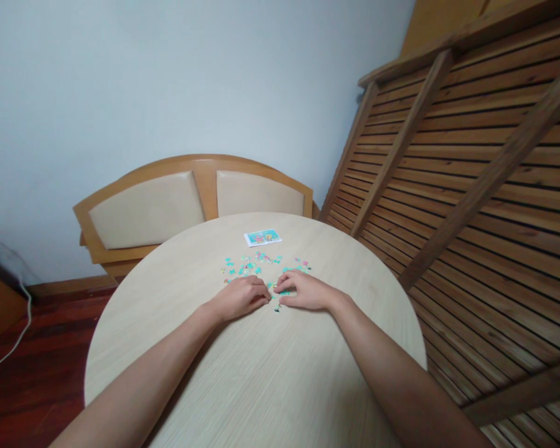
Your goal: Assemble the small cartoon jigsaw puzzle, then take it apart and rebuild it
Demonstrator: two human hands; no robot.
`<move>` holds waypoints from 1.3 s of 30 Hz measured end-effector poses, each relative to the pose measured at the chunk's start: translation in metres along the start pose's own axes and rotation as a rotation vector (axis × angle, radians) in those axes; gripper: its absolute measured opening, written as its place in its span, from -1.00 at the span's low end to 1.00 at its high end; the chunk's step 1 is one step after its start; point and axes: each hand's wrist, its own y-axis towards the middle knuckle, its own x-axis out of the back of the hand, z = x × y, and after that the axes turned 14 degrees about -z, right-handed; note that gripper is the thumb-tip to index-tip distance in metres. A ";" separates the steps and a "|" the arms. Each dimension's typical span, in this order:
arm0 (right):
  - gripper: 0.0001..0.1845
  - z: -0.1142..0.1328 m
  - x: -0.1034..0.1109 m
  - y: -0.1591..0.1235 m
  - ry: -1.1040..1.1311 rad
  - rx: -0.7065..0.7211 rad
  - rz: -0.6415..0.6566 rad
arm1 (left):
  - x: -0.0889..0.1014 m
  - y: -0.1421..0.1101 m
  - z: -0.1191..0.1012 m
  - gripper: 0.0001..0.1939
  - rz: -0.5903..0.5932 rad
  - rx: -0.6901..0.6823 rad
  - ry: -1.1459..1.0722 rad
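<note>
Small jigsaw puzzle pieces (248,267), mostly turquoise with some pink and yellow, lie scattered on the round table. My left hand (243,297) rests at their near edge, its fingers bent down and pressed together; whatever they may hold is hidden. Opposite it, my right hand (304,290) lies with thumb and fingers apart around a few pieces. A yellowish piece (274,285) is by its fingertips. One dark-and-green piece (277,308) lies just below the gap between my hands. Beyond the pieces is a picture card (263,238) with a turquoise scene and small figures.
The pale round table (261,386) stands close to a wooden headboard (205,165) with cream padded panels. A slatted wooden frame (448,168) leans along the right side. At the far left, a white cable (28,305) hangs over the dark red floor (42,367).
</note>
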 end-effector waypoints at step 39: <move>-0.60 -0.011 -0.006 -0.001 -0.011 0.016 -0.036 | -0.007 -0.007 0.011 -0.83 -0.048 0.102 -0.221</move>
